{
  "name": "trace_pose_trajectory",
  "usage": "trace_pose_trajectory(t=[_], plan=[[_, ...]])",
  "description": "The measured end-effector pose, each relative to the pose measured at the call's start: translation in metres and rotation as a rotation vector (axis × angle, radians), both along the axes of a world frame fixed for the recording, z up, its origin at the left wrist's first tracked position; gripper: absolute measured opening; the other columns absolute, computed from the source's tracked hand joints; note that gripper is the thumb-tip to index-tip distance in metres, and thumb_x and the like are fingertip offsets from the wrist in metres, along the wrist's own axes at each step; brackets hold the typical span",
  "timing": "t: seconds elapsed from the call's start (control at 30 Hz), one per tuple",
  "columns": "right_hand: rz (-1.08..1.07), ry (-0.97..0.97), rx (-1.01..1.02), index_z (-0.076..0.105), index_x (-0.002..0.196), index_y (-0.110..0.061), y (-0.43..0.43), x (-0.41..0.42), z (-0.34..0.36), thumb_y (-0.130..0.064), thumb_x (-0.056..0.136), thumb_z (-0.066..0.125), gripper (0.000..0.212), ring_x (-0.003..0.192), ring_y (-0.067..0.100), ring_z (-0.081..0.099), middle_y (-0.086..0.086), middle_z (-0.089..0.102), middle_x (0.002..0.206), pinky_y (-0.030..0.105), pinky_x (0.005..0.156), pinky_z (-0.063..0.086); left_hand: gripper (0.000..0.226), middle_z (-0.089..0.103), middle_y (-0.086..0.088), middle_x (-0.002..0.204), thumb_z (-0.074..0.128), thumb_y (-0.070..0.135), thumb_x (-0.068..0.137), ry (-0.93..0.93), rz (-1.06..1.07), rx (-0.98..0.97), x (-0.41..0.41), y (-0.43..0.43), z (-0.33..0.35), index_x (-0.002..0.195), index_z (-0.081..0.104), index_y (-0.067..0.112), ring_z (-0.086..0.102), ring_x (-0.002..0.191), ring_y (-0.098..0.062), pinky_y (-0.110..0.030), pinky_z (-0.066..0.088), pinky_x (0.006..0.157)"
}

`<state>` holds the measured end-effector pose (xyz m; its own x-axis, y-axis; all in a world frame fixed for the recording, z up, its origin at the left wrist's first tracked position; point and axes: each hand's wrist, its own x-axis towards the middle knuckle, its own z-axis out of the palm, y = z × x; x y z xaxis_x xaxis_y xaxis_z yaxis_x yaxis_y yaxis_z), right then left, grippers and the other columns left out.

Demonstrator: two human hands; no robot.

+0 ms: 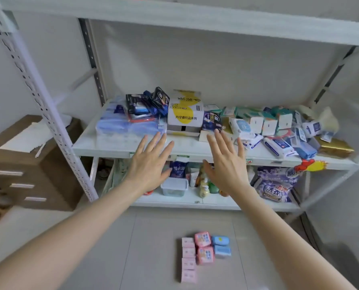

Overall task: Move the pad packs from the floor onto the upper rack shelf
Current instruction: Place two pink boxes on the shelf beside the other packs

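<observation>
Pad packs sit clustered on the floor below you. Your left hand and right hand hover at the upper rack shelf edge, each grip wide and empty. Looks like no pick has started: reach down and take 1 pack.

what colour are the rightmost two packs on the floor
The rightmost packs are light blue; head view shows them best.

Storeroom, by the evidence: slotted metal rack is standing against bare walls; its shelf is carrying heaped tissue packs and wipes; detergent bags are lying below; a cardboard box is sitting alongside.
</observation>
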<state>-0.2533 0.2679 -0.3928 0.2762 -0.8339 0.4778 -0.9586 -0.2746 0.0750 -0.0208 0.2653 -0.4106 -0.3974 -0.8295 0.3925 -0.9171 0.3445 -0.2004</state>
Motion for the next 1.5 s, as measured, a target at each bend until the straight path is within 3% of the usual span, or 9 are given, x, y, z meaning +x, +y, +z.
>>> trace_pose_trajectory(t=[0.2, 0.3, 0.53, 0.63, 0.8, 0.93, 1.13, 1.4, 1.5], plan=[[-0.025, -0.018, 0.155, 0.038, 0.145, -0.011, 0.039, -0.04, -0.093, -0.038, 0.085, 0.062, 0.07, 0.142, 0.028, 0.031, 0.012, 0.036, 0.152, 0.057, 0.113, 0.022, 0.079, 0.036, -0.016, 0.153, 0.066, 0.048, 0.08, -0.006, 0.032, 0.177, -0.032, 0.029, -0.101, 0.146, 0.04, 0.013, 0.028, 0.144, -0.031, -0.048, 0.009, 0.117], [-0.036, -0.007, 0.239, 0.037, 0.146, -0.011, 0.056, -0.062, -0.136, -0.038, 0.084, 0.063, 0.072, 0.143, 0.027, 0.03, 0.011, 0.035, 0.153, 0.055, 0.114, 0.018, 0.079, 0.043, -0.016, 0.148, 0.073, 0.047, 0.075, 0.002, 0.046, 0.27, -0.048, 0.046, -0.144, 0.142, 0.047, 0.014, 0.036, 0.141, -0.031, -0.051, 0.021, 0.116], [-0.05, 0.0, 0.461, 0.034, 0.147, -0.014, 0.084, -0.097, -0.236, -0.045, 0.088, 0.056, 0.07, 0.144, 0.026, 0.028, 0.009, 0.032, 0.155, 0.053, 0.114, 0.018, 0.08, 0.053, -0.018, 0.139, 0.08, 0.045, 0.063, -0.034, 0.077, 0.447, -0.069, 0.066, -0.233, 0.132, 0.058, 0.012, 0.048, 0.132, -0.032, -0.048, 0.023, 0.113], [-0.049, -0.005, 0.525, 0.041, 0.144, -0.014, 0.09, -0.101, -0.276, -0.046, 0.085, 0.06, 0.07, 0.14, 0.027, 0.036, 0.009, 0.041, 0.15, 0.052, 0.113, 0.022, 0.078, 0.048, -0.015, 0.144, 0.076, 0.045, 0.071, 0.0, 0.109, 0.516, -0.07, 0.067, -0.271, 0.139, 0.051, 0.014, 0.042, 0.137, -0.031, -0.049, 0.027, 0.114], [-0.056, -0.073, 0.562, 0.044, 0.138, -0.013, 0.094, -0.102, -0.344, -0.04, 0.072, 0.074, 0.078, 0.128, 0.027, 0.052, 0.008, 0.055, 0.139, 0.054, 0.1, 0.041, 0.075, 0.027, -0.01, 0.158, 0.058, 0.046, 0.088, 0.034, 0.125, 0.681, -0.068, 0.064, -0.338, 0.151, 0.029, 0.018, 0.021, 0.147, -0.026, -0.046, 0.011, 0.119], [-0.094, -0.074, 0.638, 0.052, 0.135, -0.012, 0.093, -0.103, -0.411, -0.045, 0.072, 0.065, 0.073, 0.125, 0.027, 0.055, 0.007, 0.056, 0.137, 0.052, 0.096, 0.046, 0.075, 0.023, -0.008, 0.16, 0.054, 0.047, 0.091, 0.055, 0.11, 0.754, -0.066, 0.056, -0.403, 0.153, 0.023, 0.02, 0.018, 0.148, -0.024, -0.043, 0.007, 0.12], [-0.108, -0.177, 0.805, 0.042, 0.144, -0.016, 0.092, -0.104, -0.541, -0.052, 0.078, 0.054, 0.076, 0.136, 0.023, 0.043, 0.003, 0.045, 0.147, 0.047, 0.107, 0.036, 0.075, 0.012, -0.002, 0.162, 0.045, 0.051, 0.094, 0.003, 0.124, 0.898, -0.07, 0.042, -0.527, 0.154, 0.01, 0.024, 0.009, 0.15, -0.02, -0.04, 0.002, 0.121], [-0.077, -0.245, 0.988, 0.024, 0.151, -0.022, 0.088, -0.115, -0.725, -0.051, 0.084, 0.052, 0.078, 0.146, 0.019, 0.023, -0.001, 0.027, 0.157, 0.037, 0.116, 0.02, 0.075, 0.024, -0.004, 0.159, 0.052, 0.05, 0.092, 0.125, 0.078, 0.925, -0.083, 0.024, -0.708, 0.153, 0.022, 0.02, 0.019, 0.148, -0.023, -0.041, 0.006, 0.12], [-0.085, -0.266, 1.003, 0.026, 0.151, -0.022, 0.089, -0.116, -0.785, -0.051, 0.083, 0.054, 0.079, 0.144, 0.019, 0.027, -0.001, 0.029, 0.156, 0.036, 0.115, 0.023, 0.075, 0.023, -0.001, 0.16, 0.051, 0.051, 0.093, 0.144, 0.042, 0.93, -0.091, 0.017, -0.766, 0.153, 0.02, 0.021, 0.017, 0.148, -0.021, -0.039, 0.005, 0.12]])
